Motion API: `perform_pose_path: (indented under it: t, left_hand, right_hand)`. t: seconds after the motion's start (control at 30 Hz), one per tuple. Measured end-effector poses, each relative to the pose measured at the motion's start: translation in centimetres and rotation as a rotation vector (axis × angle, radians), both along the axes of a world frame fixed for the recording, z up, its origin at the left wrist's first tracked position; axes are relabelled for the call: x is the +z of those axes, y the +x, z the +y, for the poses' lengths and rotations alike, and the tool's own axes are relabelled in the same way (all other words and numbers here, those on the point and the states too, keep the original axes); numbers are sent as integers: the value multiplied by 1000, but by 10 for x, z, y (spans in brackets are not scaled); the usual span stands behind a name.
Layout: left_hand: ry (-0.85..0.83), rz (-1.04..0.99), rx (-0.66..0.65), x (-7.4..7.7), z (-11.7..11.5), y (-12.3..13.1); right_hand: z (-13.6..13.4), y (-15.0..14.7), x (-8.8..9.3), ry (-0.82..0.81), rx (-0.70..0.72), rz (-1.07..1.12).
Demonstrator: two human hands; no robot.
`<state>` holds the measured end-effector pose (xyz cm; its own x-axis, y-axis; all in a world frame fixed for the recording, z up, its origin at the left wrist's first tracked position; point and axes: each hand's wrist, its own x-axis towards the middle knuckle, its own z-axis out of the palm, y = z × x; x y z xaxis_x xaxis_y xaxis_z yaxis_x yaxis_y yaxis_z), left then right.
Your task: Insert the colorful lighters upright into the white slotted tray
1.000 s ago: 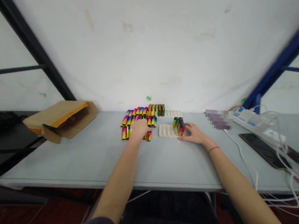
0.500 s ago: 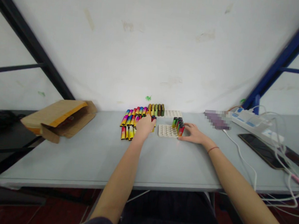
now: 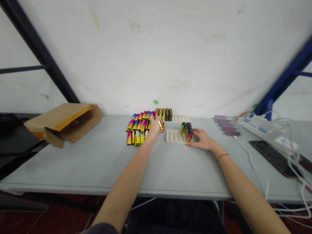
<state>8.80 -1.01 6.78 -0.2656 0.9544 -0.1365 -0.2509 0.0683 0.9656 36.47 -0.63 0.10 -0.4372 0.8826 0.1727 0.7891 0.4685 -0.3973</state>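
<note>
Between the fingers of my left hand [image 3: 154, 126] is a shiny gold cylinder [image 3: 161, 126], tilted above the table. Just left of that hand lie rows of small foil-bright cylinders [image 3: 137, 125] in pink, blue, red and yellow; the hand covers some. My right hand [image 3: 203, 140] curves around the right end of a white tray [image 3: 174, 137] with round holes, thumb at its front corner. Upright in the tray's right part stand several dark-topped cylinders [image 3: 189, 133], green and red, close to my right fingers.
Gold-topped olive cylinders [image 3: 167, 114] stand at the back beside a second white tray [image 3: 181, 118]. An open brown paper package [image 3: 62, 121] lies at left. On the right are a power strip [image 3: 269, 132], a dark phone [image 3: 274, 158], a blurred purple device [image 3: 227, 125] and white cables.
My left hand has lifted slightly and turned, with a gold cylinder now showing in its fingers. My right hand stays at the tray. The view has shifted a little.
</note>
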Motion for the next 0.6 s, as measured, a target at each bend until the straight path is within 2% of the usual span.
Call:
perform_pose_path:
  t: [0.1,0.27,0.4,0.6]
  left_hand:
    - [9,-101,-71,-1,-1,-1]
    - [43,-102,-90,-7,1,2]
    - [140,-88,-119,-11,2,8]
    - [182,-159,-176,-14,0,17]
  right_hand:
    - [0,0,1,-10,1,-16]
    - [-1,-1,3,-9,8,-13]
    - [-2,-1,4,-22,-8,-24]
    - [-1,0,2,-7,6,-9]
